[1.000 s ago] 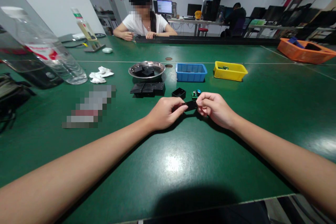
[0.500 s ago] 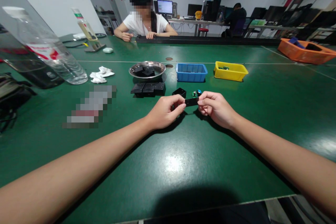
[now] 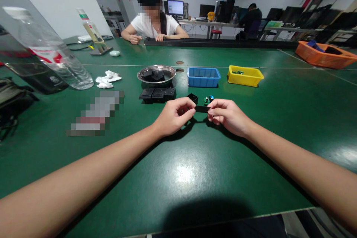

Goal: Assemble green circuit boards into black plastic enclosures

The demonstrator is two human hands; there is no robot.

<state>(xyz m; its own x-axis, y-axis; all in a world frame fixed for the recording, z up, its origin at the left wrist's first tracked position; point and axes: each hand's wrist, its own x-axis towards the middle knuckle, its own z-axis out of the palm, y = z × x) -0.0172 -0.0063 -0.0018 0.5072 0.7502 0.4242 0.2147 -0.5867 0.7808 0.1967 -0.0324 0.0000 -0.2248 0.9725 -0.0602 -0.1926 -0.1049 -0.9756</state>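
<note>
A thin, flat black plastic piece [image 3: 202,109] spans the gap between my two hands, just above the green table. My left hand [image 3: 175,117] pinches its left end between thumb and fingers. At its right end, the thumb and fingers of my right hand [image 3: 228,116] are closed on it. Beyond my left fingertips sits a small black box [image 3: 193,98], partly hidden by that hand. A small green circuit board [image 3: 208,99] with a blue round component lies just past my right fingers. Several black cases [image 3: 157,95] stand in a row left of the box.
A metal bowl [image 3: 141,78] holds black parts. Beside it are a blue bin [image 3: 203,81] and a yellow bin [image 3: 247,80] with circuit boards. Bottles [image 3: 63,63] and crumpled tissue [image 3: 108,79] are at left, an orange basket [image 3: 325,58] far right. Another person [image 3: 153,26] sits opposite.
Both hands have shifted slightly left with the black piece, which has tilted so that it now looks level. The things on the table stay where they were.
</note>
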